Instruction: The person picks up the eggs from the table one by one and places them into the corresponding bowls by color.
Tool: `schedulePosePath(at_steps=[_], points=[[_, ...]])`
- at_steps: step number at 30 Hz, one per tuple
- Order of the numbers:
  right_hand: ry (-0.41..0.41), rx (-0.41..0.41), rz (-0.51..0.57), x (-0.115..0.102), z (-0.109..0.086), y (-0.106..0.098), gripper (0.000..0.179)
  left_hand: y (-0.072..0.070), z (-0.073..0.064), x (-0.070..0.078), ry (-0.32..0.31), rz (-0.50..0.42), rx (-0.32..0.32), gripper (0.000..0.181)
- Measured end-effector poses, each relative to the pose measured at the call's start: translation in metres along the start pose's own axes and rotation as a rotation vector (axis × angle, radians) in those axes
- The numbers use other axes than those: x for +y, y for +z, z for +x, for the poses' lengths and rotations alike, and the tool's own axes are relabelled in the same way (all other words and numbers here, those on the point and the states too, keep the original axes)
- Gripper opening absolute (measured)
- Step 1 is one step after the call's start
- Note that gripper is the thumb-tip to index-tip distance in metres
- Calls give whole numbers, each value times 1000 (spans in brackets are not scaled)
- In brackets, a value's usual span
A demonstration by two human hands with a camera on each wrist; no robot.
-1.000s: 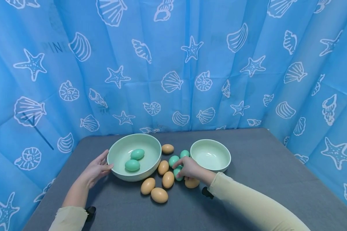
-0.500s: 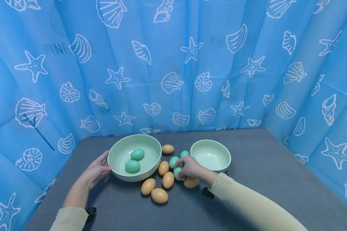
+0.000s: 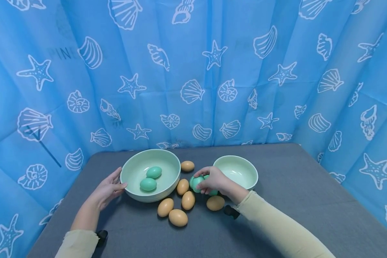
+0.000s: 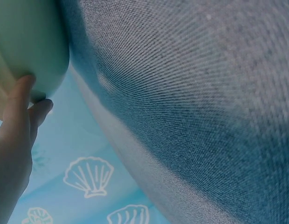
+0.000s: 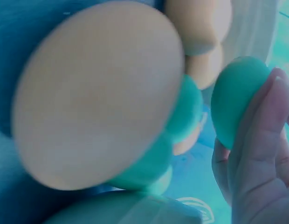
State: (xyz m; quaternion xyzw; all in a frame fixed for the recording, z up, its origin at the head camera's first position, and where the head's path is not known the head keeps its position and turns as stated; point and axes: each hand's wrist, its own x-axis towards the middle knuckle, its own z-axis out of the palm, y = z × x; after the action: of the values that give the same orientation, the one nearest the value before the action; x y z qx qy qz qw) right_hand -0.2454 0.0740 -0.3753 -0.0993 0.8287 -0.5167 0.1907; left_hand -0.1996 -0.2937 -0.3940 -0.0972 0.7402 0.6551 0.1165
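Note:
My right hand [image 3: 214,180] pinches a green egg [image 5: 237,100], which the right wrist view shows held up between fingers and thumb. Other green eggs [image 5: 184,109] lie behind and below that hand, partly hidden by it. At the left, my left hand [image 3: 108,188] grips the side of the large pale green bowl [image 3: 129,168], its thumb near the rim. Inside this bowl lie two green eggs [image 3: 148,184]. In the left wrist view, fingers [image 4: 21,93] press on the bowl's outer wall [image 4: 46,42].
A smaller pale green bowl [image 3: 253,172] stands to the right. Several brown eggs [image 3: 178,218] lie between and in front of the bowls, with one brown egg [image 3: 215,203] under the right wrist. A blue shell-patterned curtain [image 3: 193,71] hangs behind the grey table [image 3: 290,186].
My right hand has raised the green egg from the group and moved slightly away toward the back. The left hand and large bowl have stayed in place.

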Motion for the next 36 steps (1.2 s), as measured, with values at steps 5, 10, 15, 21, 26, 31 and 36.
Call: schedulePosePath(at_steps=[5,10,15,21,26,31,36], points=[[-8,5,65,-9,3,-5,34,-1,1,0,2,0,0,87],[1,14,121,-19,6,-8,35,-1,1,0,10,-5,-5,86],[-1,2,158,-28,10,-6,36,-2,1,0,3,-4,-1,85],[-17,-34,190,-39,13,-1,38,-2,2,-1,-6,-1,7,85],[-38,-61,215,-46,15,5,40,-1,2,-1,-4,-2,15,86],[-53,-88,232,-51,21,11,44,0,1,-2,0,2,17,86],[-49,-122,240,-57,30,20,44,-1,2,-3,5,3,8,86]])
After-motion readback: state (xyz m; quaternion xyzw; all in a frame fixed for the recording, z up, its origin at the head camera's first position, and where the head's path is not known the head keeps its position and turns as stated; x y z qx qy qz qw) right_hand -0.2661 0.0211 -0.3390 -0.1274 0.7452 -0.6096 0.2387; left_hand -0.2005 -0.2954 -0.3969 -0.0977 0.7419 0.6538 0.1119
